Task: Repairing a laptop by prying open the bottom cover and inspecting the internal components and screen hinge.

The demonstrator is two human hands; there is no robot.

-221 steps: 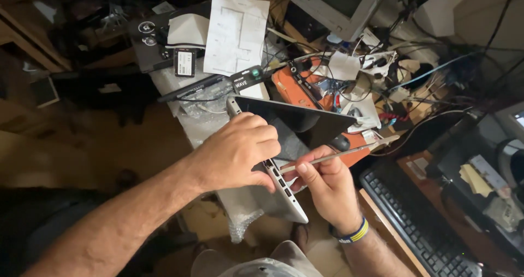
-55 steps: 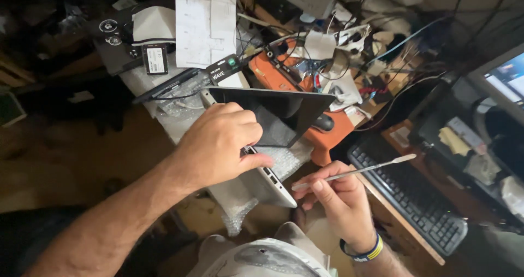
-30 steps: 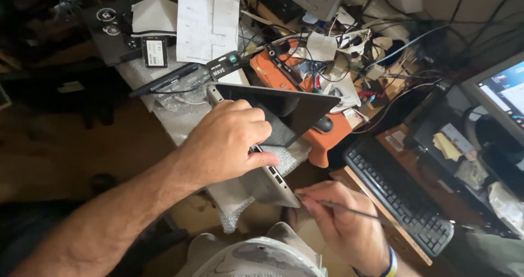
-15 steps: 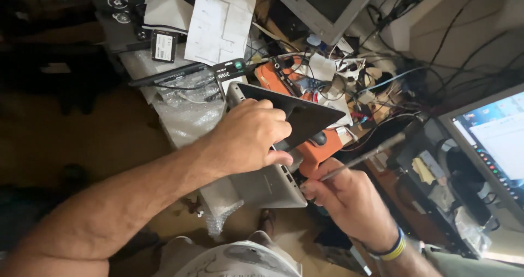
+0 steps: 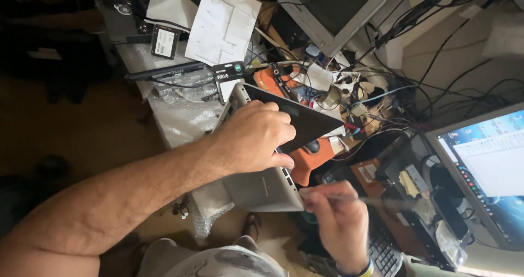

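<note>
Our left hand point(image 5: 256, 137) clamps down on the silver laptop point(image 5: 262, 187), which lies on bubble wrap point(image 5: 180, 118) at the picture's centre. At five o'clock our right hand point(image 5: 341, 222) pinches a thin metal pry tool point(image 5: 376, 201), tip at the laptop's corner. We judge the laptop stiff, slippery and easily cracked, best held flat by its edges.
</note>
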